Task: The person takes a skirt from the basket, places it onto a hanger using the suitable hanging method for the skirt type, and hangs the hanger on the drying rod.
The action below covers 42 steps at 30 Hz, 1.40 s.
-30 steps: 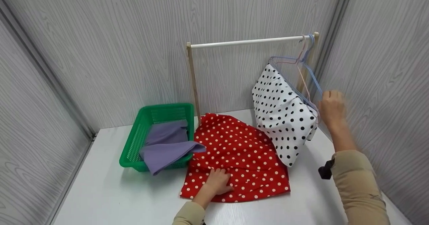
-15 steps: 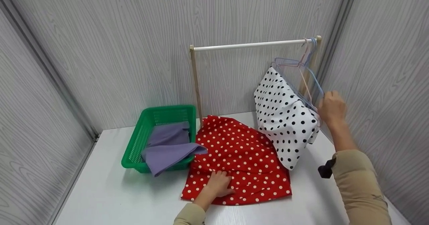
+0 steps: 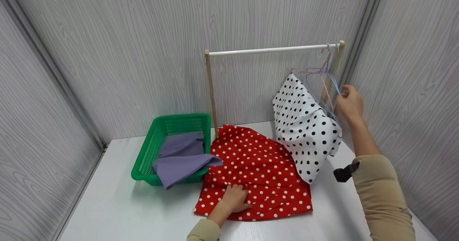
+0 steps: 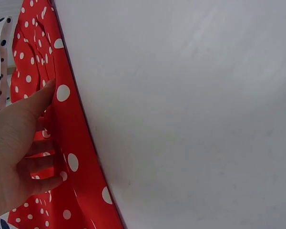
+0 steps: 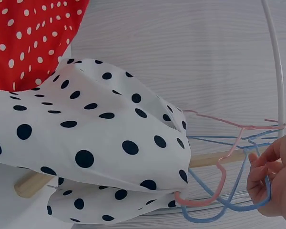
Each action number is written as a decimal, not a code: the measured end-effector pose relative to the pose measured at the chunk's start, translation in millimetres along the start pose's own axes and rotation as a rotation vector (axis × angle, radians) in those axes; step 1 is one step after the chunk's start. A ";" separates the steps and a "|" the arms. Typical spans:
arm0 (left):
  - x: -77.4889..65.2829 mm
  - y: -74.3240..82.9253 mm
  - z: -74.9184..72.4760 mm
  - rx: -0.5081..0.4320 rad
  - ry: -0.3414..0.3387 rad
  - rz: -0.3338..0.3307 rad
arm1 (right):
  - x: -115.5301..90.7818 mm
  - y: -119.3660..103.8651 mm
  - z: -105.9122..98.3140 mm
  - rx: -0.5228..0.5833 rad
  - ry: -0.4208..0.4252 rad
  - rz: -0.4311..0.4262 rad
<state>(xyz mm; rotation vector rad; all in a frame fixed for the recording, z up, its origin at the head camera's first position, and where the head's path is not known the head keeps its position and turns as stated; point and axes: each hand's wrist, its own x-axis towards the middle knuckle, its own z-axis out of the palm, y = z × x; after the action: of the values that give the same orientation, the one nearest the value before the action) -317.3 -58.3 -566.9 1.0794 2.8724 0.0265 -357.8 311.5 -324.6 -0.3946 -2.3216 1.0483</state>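
My left hand [image 3: 235,199] rests on a red cloth with white dots [image 3: 258,169], lying on the white table. In the left wrist view its fingers [image 4: 40,163] are loosely extended over the cloth near its folded edge. My right hand [image 3: 350,103] pinches the side of a blue clothes hanger [image 5: 243,208] at the right end of the rack. Beside it hangs a pink hanger [image 5: 221,176] carrying a white cloth with black dots [image 3: 304,126]. Another blue hanger [image 5: 205,220] overlaps these. The white cloth's lower corner overlaps the red cloth.
The rack has a white rail [image 3: 265,51] and wooden posts [image 3: 211,90]. A green basket [image 3: 143,155] stands left of the red cloth, with purple fabric [image 3: 183,165] draped over its front rim. Grey wood-patterned panels [image 3: 125,54] enclose the table [image 3: 107,205].
My right hand has moved up and slightly left along the blue hanger. The blue hangers have shifted in angle. My left hand stays on the red cloth. The head view has tilted slightly.
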 end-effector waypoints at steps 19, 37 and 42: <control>1.4 0.5 -1.3 -0.011 0.005 0.017 | 1.1 -11.9 -14.7 0.108 -0.007 0.094; 1.2 0.1 -4.0 -0.026 -0.026 -0.002 | -7.6 -12.3 -20.9 0.441 0.004 0.142; -0.7 1.0 -7.3 -0.041 -0.014 0.012 | -16.4 -4.8 -19.6 0.489 -0.016 0.129</control>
<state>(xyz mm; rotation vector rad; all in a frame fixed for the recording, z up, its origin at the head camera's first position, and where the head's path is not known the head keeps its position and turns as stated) -316.7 -58.0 -559.6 1.0844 2.8399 0.0774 -333.1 312.4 -316.4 -0.3421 -1.9804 1.6315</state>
